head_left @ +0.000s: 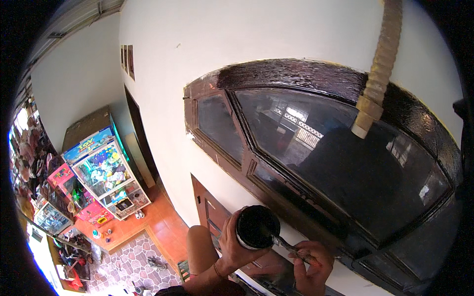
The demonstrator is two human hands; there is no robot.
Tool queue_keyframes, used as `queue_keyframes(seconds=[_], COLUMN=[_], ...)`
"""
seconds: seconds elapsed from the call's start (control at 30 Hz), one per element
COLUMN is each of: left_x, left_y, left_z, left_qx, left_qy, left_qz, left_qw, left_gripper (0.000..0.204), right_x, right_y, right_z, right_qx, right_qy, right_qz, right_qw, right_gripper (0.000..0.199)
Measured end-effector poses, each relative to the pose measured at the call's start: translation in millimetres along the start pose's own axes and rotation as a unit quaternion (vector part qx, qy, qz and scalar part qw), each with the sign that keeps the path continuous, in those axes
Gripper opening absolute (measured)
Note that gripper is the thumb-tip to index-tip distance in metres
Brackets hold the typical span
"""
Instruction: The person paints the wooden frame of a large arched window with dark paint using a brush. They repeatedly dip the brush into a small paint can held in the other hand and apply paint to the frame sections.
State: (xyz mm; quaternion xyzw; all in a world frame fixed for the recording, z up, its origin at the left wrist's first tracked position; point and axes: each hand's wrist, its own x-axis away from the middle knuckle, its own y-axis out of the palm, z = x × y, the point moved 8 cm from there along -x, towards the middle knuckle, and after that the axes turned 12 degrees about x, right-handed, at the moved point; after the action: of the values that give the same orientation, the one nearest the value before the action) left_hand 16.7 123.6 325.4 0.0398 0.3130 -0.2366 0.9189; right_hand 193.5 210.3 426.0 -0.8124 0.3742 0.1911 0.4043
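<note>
My left hand (230, 246) is wrapped round a small round can (257, 226) from its left side. Its open top faces up, showing dark paint within and a smeared rim. Between the fingers of my right hand (315, 269) is the handle of a paintbrush (286, 245). The brush slants into the can over its right rim, so its bristles are hidden. Beyond both hands runs an arched wooden window frame (291, 74) with dark glass panes. Most of its upper arch looks dark and glossy, while the left end is a duller brown.
A ribbed tube (384, 59) hangs before the window at upper right. Below the frame is a brown door (211, 201). Far below on the left, a claw machine (106, 172) stands on orange tiles (168, 232) beside a pink cabinet (91, 209). My bent knee (200, 246) shows beside my left arm.
</note>
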Motion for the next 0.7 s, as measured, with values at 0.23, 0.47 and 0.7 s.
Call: queue_keyframes(seconds=[0.23, 0.47, 0.7], left_x=[-19, -29, -33], left_y=[-11, -15, -18], left_z=[5, -1, -4], left_qx=[-0.002, -0.012, -0.018], left_qy=[0.025, 0.007, 0.045], left_qz=[0.056, 0.083, 0.077], left_qw=[0.998, 0.996, 0.996], left_gripper=[0.109, 0.107, 0.111], right_x=[-15, -34, -52], right_y=[17, 23, 26], right_z=[15, 21, 5], right_qx=[-0.127, -0.118, -0.046], right_qy=[0.087, 0.094, -0.002], right_qz=[0.086, 0.11, 0.021], right_qw=[0.984, 0.982, 0.999], right_gripper=[0.022, 0.025, 0.033])
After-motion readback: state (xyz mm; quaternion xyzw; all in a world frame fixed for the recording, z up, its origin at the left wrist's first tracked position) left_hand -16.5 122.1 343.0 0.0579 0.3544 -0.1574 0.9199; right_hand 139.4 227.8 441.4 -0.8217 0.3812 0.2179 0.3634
